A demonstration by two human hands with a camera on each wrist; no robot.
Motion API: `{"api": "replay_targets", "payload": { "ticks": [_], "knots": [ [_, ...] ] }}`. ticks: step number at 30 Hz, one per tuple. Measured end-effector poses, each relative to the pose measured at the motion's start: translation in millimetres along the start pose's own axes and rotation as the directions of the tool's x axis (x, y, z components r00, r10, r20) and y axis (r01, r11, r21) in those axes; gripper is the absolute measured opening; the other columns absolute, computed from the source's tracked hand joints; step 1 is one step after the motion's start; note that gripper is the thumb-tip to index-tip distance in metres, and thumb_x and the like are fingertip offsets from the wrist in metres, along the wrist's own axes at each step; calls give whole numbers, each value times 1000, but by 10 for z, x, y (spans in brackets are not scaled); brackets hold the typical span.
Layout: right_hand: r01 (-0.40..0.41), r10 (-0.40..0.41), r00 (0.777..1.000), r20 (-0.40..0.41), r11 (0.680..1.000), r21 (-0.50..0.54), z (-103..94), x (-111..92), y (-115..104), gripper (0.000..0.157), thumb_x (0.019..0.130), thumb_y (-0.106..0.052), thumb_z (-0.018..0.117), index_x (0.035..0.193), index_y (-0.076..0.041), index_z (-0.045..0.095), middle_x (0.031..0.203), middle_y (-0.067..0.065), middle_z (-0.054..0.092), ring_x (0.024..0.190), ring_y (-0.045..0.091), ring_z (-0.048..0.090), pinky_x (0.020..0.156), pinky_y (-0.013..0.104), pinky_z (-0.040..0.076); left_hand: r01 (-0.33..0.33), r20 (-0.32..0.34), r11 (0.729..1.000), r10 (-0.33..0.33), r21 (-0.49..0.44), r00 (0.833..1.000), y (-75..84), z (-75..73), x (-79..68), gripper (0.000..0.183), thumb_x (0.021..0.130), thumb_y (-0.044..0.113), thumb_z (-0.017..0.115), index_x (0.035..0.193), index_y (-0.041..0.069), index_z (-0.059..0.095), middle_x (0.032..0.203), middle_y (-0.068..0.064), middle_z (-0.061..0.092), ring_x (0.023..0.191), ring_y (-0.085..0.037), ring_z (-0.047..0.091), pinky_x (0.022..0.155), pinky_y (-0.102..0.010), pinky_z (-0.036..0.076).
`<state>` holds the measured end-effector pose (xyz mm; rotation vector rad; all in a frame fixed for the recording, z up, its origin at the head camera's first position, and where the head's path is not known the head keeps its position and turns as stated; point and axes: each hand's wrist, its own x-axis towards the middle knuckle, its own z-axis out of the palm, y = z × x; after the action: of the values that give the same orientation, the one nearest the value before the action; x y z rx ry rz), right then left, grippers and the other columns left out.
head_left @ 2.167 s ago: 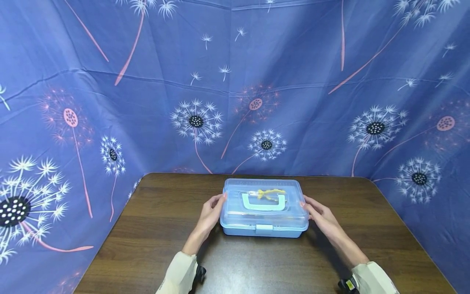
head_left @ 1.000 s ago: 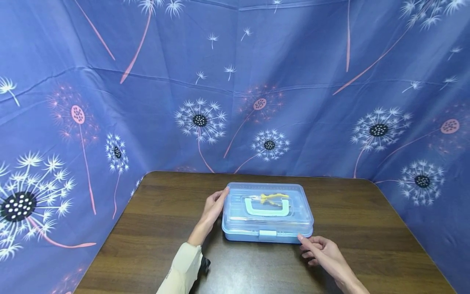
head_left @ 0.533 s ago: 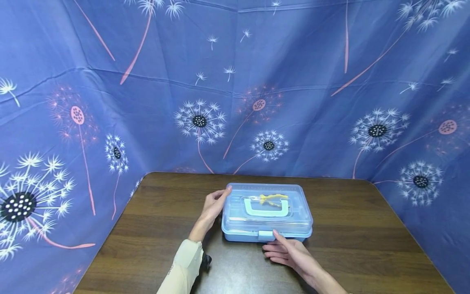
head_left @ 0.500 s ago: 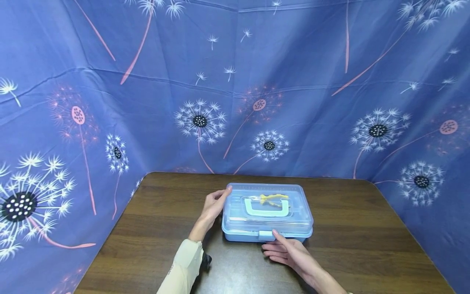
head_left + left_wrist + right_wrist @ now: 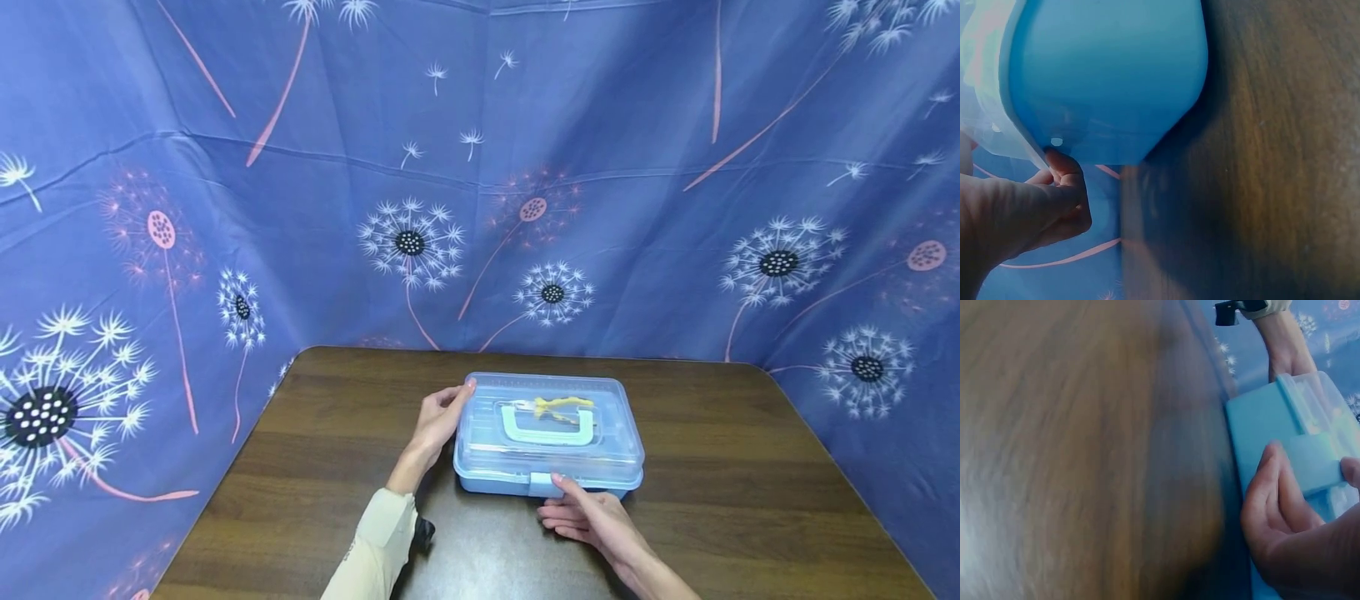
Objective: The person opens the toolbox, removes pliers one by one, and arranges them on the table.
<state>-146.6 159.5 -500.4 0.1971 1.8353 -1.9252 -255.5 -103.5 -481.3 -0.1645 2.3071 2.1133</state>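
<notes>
A blue plastic toolbox (image 5: 480, 482) with a clear lid lies flat on the table, lid down. Yellow-handled pliers (image 5: 558, 404) show through the lid, beside the pale mint carry handle (image 5: 547, 437). My left hand (image 5: 437, 421) holds the box's left side near the back corner; in the left wrist view its fingers curl at the rim (image 5: 1016, 122). At the front, my right hand (image 5: 600, 521) pinches the latch (image 5: 1313, 462), thumb on its upper edge and fingers below it. What else the box contains is blurred by the lid.
The dark wood table (image 5: 337, 433) extends on both sides of the box. Behind and beside it hangs a blue curtain (image 5: 315, 208) printed with dandelions. A small black device (image 5: 423, 533) is strapped at my left wrist, by the cream sleeve (image 5: 375, 542).
My right hand has left the box's right side, passed its front corner and come to the latch. The box has slid slightly towards me. My left hand stays at the left side.
</notes>
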Motion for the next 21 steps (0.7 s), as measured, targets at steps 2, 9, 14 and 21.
{"api": "replay_targets", "payload": {
  "ticks": [2, 9, 14, 21],
  "knots": [
    [-9, 9, 1000, 1, 1000, -4, 5, -20, -11, 69, 87, -51, 60, 111, 14, 59, 96, 20, 69, 87, 25, 69, 76, 32, 55, -11, 6, 1000, 11, -6, 1000, -5, 8, -3, 70, 79, 62, 63, 118, 5, 64, 107, -8, 65, 97, -18, 60, 88, -35, 48],
    [28, -24, 992, 121, 999, -30, -69, -68, -29, 60, 93, -41, 56, 120, 13, 55, 105, 18, 68, 96, 24, 65, 81, 31, 53, -12, -11, 1000, 12, -7, 1000, -30, 24, 7, 66, 79, 61, 64, 116, 6, 66, 104, -7, 66, 94, -17, 61, 85, -33, 48],
    [68, -57, 985, 162, 996, -63, -129, -94, -13, 33, 91, -26, 61, 105, 4, 61, 97, 11, 66, 84, 16, 61, 72, 25, 51, -13, -5, 1000, 13, 10, 1000, -25, 41, 8, 67, 79, 63, 63, 116, 8, 66, 105, -6, 66, 97, -18, 59, 88, -35, 46],
    [82, -50, 971, 233, 988, -132, -219, -48, 50, 29, 88, -19, 67, 104, 4, 63, 85, 5, 67, 72, 8, 58, 62, 21, 50, -15, -13, 1000, 16, 24, 1000, -29, 18, 10, 71, 78, 65, 62, 119, 7, 65, 108, -6, 66, 100, -18, 59, 91, -36, 46]
  ]
}}
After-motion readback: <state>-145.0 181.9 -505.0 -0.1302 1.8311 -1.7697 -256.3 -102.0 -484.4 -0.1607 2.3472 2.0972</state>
